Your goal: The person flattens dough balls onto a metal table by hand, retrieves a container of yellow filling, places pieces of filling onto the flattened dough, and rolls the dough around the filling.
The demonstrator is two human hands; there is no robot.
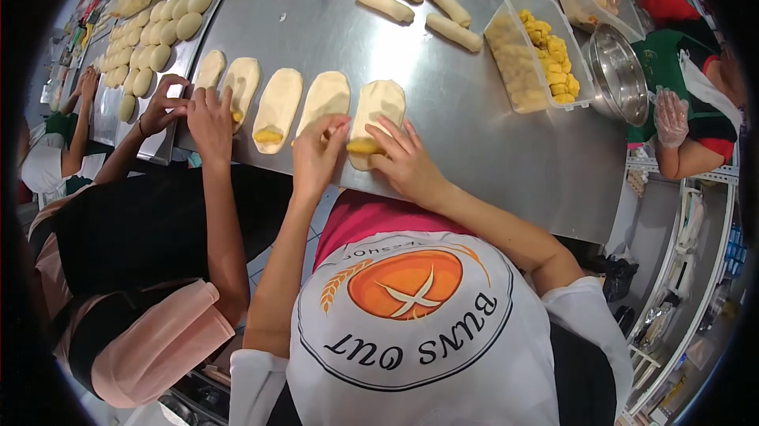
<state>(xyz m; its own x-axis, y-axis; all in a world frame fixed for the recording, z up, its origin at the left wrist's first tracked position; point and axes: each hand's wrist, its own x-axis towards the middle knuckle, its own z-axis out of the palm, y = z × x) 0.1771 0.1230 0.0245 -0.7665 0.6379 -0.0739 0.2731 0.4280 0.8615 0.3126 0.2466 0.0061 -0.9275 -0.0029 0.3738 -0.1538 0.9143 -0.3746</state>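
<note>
A flattened oval of dough (381, 102) lies before me on the steel table, with a strip of yellow filling (364, 145) across its near end. My right hand (411, 169) has its thumb and a finger at the right end of that filling, other fingers spread over the dough. My left hand (316, 157) is closed in a pinch by the dough's left edge; what is between its fingertips is hidden. Left of it lie another dough oval (326, 94), partly covered by my hand, and one (278, 106) with filling (267, 136) at its near end.
A co-worker's hands (209, 122) work on dough at my left, beside a tray of dough rounds (162, 33). Rolled dough logs (383, 5) lie farther back. To the right stand a tub of yellow filling (545, 54) and a steel bowl (621, 74), near another person's gloved hand (672, 118).
</note>
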